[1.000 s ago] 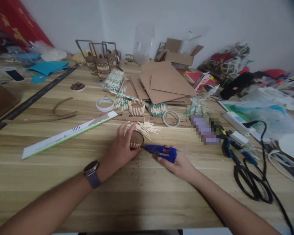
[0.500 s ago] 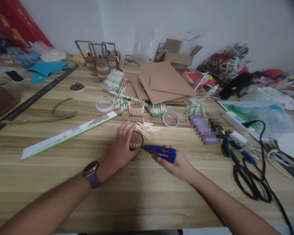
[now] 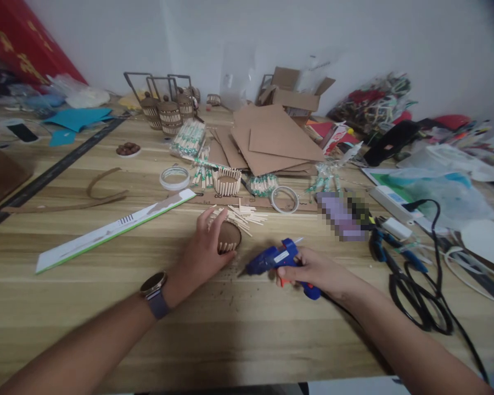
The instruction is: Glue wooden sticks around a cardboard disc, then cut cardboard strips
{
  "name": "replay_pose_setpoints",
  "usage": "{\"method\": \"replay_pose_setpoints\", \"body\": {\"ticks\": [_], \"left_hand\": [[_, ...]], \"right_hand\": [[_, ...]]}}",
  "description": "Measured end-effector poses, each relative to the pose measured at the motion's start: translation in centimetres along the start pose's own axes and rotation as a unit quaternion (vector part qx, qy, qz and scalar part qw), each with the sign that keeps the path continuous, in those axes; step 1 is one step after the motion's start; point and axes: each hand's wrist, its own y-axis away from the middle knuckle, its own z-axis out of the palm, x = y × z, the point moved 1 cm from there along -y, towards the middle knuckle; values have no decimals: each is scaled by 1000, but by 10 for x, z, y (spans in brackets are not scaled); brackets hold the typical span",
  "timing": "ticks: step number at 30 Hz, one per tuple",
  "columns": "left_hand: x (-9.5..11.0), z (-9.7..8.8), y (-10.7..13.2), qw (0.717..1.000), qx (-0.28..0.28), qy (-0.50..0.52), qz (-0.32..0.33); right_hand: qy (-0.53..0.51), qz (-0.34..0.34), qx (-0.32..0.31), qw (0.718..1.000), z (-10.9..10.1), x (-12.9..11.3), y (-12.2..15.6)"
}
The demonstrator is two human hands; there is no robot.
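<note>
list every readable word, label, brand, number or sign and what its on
Nothing reads clearly.
Red banner: gold characters, too blurred.
Glue gun: white label, too small.
Cardboard strip: dark marks, too blurred.
Clear bag: dark print, too blurred.
Red packet: white marks, too blurred.
White strip: black bars, nothing legible.

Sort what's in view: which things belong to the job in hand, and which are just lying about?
Likely in the job: glue gun, in the right hand; round piece partly edged with short sticks, held by the left hand; loose sticks beyond it.
Apparently just lying about: blue paper, open cardboard box, plastic bag.
</note>
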Motion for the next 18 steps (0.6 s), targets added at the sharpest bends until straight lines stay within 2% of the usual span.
{"method": "replay_pose_setpoints", "body": {"ticks": [3, 6, 9, 12, 16, 18], "left_hand": [[0, 0, 0, 1000, -5, 1, -4], [1, -1, 0, 1000, -6, 1, -6], [1, -1, -1, 1000, -6, 4, -8], [1, -1, -1, 1000, -5, 9, -1], [-1, 0, 0, 1000, -3, 13, 6], [-2, 0, 0, 1000, -4, 16, 6]], "right_hand": [[-24, 69, -109, 991, -2, -1, 0], [27, 101, -122, 987, -2, -4, -3], [195, 54, -66, 977, -3, -12, -7], [373, -1, 5, 928, -7, -24, -8], [459, 4, 32, 888, -12, -38, -15], [493, 6, 87, 866, -16, -45, -25]]}}
